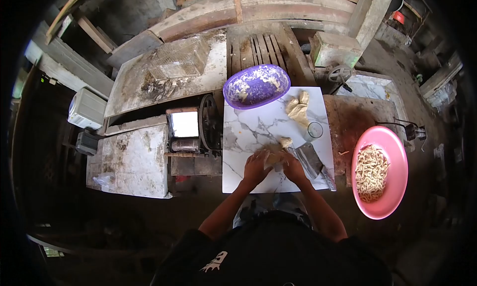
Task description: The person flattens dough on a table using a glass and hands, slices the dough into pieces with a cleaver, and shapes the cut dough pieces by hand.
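My left hand (256, 166) and my right hand (294, 168) meet low over the marble-patterned tabletop (238, 162), fingers curled in around a tan lump of dough (273, 159). Motion blurs the fingertips and part of the lump. Just beyond them lies a small pale piece of dough (285, 142). Close to my right hand, a wide cleaver (309, 159) rests flat, its handle toward the near right corner. A larger folded lump of dough (298, 111) sits farther back, with a clear drinking glass (314, 130) beside it.
At the table's back edge stands a purple basin (256, 103) smeared with dough. A pink basin (397, 181) at right holds many dough strips (371, 174). Left of the table is a machine with a large wheel (208, 122). A wire crate (181, 60) lies behind it.
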Demonstrator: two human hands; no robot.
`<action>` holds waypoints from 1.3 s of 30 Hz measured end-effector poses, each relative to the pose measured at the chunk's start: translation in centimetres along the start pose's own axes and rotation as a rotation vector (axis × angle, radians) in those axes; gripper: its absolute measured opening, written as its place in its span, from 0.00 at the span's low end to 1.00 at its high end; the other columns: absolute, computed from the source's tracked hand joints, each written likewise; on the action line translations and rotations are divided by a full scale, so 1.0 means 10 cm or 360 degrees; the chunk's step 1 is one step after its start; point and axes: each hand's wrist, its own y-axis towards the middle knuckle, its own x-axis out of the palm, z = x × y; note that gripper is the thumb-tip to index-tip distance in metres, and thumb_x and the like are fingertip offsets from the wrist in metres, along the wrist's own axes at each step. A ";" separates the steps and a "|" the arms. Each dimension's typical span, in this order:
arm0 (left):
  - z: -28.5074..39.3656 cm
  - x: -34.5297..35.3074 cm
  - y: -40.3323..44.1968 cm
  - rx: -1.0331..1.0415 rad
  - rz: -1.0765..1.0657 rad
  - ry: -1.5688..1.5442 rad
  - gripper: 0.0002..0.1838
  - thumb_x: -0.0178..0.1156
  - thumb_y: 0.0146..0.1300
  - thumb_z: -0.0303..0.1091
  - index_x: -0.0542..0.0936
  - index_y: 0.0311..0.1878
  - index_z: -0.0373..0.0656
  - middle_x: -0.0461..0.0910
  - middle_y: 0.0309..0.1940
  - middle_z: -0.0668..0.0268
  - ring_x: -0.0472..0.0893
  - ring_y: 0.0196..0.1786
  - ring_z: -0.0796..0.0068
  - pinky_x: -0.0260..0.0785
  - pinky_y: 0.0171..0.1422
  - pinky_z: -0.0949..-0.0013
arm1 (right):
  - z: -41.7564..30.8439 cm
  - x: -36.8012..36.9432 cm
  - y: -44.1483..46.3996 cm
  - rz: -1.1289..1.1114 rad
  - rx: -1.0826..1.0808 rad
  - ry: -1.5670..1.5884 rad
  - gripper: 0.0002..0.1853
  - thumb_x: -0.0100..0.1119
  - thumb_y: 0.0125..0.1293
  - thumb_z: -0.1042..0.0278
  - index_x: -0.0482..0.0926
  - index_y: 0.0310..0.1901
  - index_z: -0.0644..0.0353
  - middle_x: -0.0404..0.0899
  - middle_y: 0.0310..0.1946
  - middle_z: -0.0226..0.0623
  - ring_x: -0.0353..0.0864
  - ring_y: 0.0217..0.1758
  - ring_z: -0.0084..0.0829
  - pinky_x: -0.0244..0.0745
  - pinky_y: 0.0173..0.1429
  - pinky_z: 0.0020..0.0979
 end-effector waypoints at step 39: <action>-0.23 -0.01 -0.24 -0.0123 0.0419 0.0136 0.21 0.66 0.56 0.50 0.82 0.48 0.47 0.79 0.49 0.61 0.74 0.56 0.58 0.63 0.59 0.55 | -0.13 0.31 0.10 -0.0138 0.0354 -0.0487 0.08 0.64 0.58 0.65 0.83 0.38 0.57 0.81 0.35 0.43 0.80 0.44 0.47 0.75 0.47 0.46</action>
